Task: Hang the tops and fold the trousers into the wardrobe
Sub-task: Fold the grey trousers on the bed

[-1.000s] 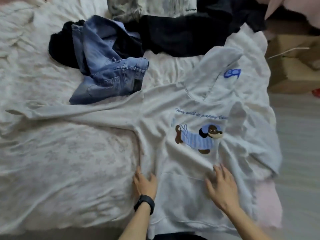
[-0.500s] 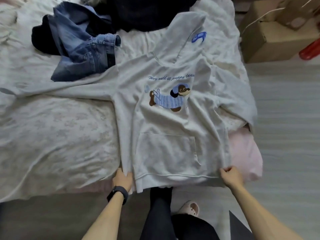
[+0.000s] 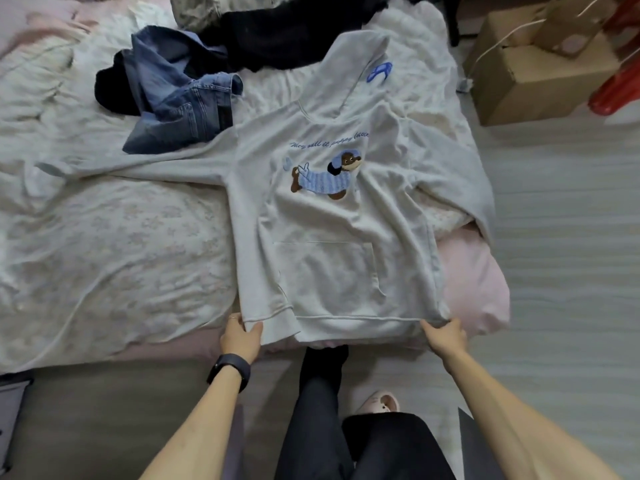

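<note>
Bed (image 3: 104, 254) with pale crumpled quilt, filling most of the view. Grey hoodie (image 3: 329, 271) on its near right corner: lies front up, hood toward the far side, one sleeve stretched leftward across the quilt, the other draped over the bed's right edge. Black garment (image 3: 277, 39) heaped at the far edge. Blue jeans (image 3: 180, 109) crumpled just beyond the outstretched sleeve, touching it. Cardboard box (image 3: 526, 84) on the floor, far right. Dog print (image 3: 325, 178) on the hoodie's chest (lettering above it too blurred to read). Left hand (image 3: 240, 339) pinching the hem's left corner, thumb on top, fingers tucked under. Right hand (image 3: 445, 336) gripping the hem's right corner, fingers curled round the fabric. Black watch (image 3: 230, 370) on the left wrist.
</note>
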Motion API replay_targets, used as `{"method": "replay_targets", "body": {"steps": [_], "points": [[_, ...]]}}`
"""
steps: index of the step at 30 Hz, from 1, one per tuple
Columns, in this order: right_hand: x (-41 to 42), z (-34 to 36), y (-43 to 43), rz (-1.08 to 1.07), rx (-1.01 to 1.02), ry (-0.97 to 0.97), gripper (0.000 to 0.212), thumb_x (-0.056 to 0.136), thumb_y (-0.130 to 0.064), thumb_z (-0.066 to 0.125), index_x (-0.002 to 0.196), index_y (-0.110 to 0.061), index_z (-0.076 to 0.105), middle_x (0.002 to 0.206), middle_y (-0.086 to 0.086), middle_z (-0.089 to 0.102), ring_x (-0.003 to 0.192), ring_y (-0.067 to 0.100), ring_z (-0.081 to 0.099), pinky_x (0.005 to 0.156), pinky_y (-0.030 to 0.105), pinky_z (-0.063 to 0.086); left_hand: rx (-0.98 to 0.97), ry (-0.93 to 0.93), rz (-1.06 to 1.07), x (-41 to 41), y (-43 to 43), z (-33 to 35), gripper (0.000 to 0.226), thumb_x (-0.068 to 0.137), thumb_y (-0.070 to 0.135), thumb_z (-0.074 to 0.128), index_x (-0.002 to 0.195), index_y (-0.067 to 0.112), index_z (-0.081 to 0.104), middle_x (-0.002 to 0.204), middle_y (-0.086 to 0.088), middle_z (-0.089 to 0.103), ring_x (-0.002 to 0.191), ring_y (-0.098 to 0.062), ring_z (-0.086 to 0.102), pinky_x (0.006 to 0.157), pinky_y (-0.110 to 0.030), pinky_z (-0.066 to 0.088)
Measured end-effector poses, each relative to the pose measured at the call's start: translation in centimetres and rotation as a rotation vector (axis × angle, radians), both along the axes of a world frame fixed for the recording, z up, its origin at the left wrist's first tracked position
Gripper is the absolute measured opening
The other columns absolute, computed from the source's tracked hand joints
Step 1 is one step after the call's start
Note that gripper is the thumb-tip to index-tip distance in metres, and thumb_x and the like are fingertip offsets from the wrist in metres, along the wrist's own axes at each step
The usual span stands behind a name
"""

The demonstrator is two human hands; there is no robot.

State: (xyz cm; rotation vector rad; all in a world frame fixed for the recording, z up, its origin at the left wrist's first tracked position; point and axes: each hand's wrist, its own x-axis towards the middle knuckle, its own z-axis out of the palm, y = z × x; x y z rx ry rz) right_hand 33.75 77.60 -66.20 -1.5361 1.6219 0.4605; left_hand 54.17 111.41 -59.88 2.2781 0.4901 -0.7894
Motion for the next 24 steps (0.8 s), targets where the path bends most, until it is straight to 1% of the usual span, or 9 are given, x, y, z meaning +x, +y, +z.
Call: {"method": "replay_targets", "body": {"steps": [4, 5, 8, 10, 12, 14, 17, 21, 24], "points": [[-0.3, -2.1, 0.1, 0.041, -0.06, -0.001, 0.079, 0.089, -0.045, 0.072, 0.147, -0.003, 0.037, 0.144, 0.029, 0.043, 0.132, 0.046, 0.045, 0.108, 0.048, 0.038, 0.035, -0.027, 0.023, -0.4, 0.3, -1.2, 0.029, 0.094, 0.019, 0.065, 0.119, 0.011, 0.053, 0.117, -0.015, 0.065, 0.105, -0.034, 0.063, 0.093, -0.043, 0.052], [-0.1, -2.2, 0.0, 0.053, -0.079, 0.004, 0.073, 0.091, -0.043, 0.071, 0.144, -0.003, 0.04, 0.141, 0.03, 0.044, 0.129, 0.048, 0.046, 0.108, 0.049, 0.039, 0.047, -0.04, 0.014, -0.3, 0.4, -1.3, 0.029, 0.095, 0.019, 0.065, 0.12, 0.01, 0.055, 0.116, -0.015, 0.066, 0.104, -0.034, 0.063, 0.091, -0.042, 0.052], [0.5, -1.2, -1.2, 0.077, -0.137, -0.025, 0.038, 0.099, -0.028, 0.059, 0.124, 0.001, 0.055, 0.128, 0.034, 0.054, 0.118, 0.05, 0.053, 0.098, 0.048, 0.043, 0.087, -0.089, 0.014, 0.1, 0.8, -0.6, 0.031, 0.097, 0.019, 0.062, 0.125, 0.006, 0.059, 0.116, -0.017, 0.067, 0.104, -0.036, 0.062, 0.088, -0.04, 0.051], [-0.2, 1.2, -1.9, -0.056, -0.201, -0.065, 0.029, 0.101, -0.023, 0.05, 0.118, 0.001, 0.052, 0.123, 0.034, 0.058, 0.114, 0.051, 0.054, 0.092, 0.048, 0.043, 0.129, -0.118, 0.033, -0.2, 1.6, 1.1, 0.031, 0.098, 0.016, 0.059, 0.126, 0.004, 0.061, 0.117, -0.02, 0.067, 0.106, -0.04, 0.061, 0.09, -0.042, 0.049], [-1.5, 3.7, -3.1, -0.182, -0.343, -0.162, 0.025, 0.1, -0.022, 0.047, 0.116, -0.002, 0.05, 0.119, 0.033, 0.059, 0.11, 0.051, 0.055, 0.089, 0.049, 0.043, 0.174, -0.165, 0.073, -0.9, 3.3, 2.8, 0.029, 0.098, 0.015, 0.06, 0.123, 0.0, 0.063, 0.117, -0.024, 0.066, 0.109, -0.043, 0.058, 0.093, -0.045, 0.046], [-3.0, 6.0, -4.0, -0.206, -0.409, -0.196, 0.024, 0.1, -0.024, 0.047, 0.114, -0.005, 0.051, 0.116, 0.033, 0.061, 0.108, 0.05, 0.055, 0.088, 0.05, 0.043, 0.223, -0.182, 0.084, -1.6, 4.9, 4.3, 0.028, 0.097, 0.015, 0.062, 0.119, -0.001, 0.065, 0.116, -0.026, 0.067, 0.112, -0.046, 0.056, 0.094, -0.045, 0.044], [-5.6, 6.5, -3.4, -0.148, -0.318, -0.091, 0.03, 0.101, -0.023, 0.045, 0.121, -0.001, 0.053, 0.121, 0.033, 0.059, 0.113, 0.05, 0.054, 0.093, 0.049, 0.043, 0.266, -0.146, 0.094, -3.4, 6.4, 4.4, 0.029, 0.096, 0.011, 0.062, 0.122, -0.003, 0.064, 0.12, -0.028, 0.064, 0.118, -0.045, 0.05, 0.096, -0.046, 0.043], [-9.7, 3.7, 0.0, -0.119, -0.129, 0.128, 0.034, 0.101, -0.016, 0.049, 0.128, 0.006, 0.05, 0.128, 0.033, 0.057, 0.118, 0.051, 0.053, 0.097, 0.05, 0.045, 0.37, 0.066, 0.096, -7.8, 7.3, 2.0, 0.03, 0.095, 0.002, 0.053, 0.125, -0.003, 0.055, 0.129, -0.034, 0.054, 0.115, -0.047, 0.053, 0.094, -0.046, 0.045], [-10.4, 2.5, 2.4, -0.074, -0.055, 0.122, 0.047, 0.095, -0.016, 0.058, 0.138, 0.002, 0.047, 0.135, 0.029, 0.056, 0.122, 0.047, 0.054, 0.102, 0.049, 0.046, 0.383, 0.181, -0.021, -9.3, 7.3, 0.4, 0.046, 0.093, 0.006, 0.058, 0.137, 0.001, 0.046, 0.136, -0.03, 0.052, 0.123, -0.045, 0.052, 0.098, -0.044, 0.044]]}}
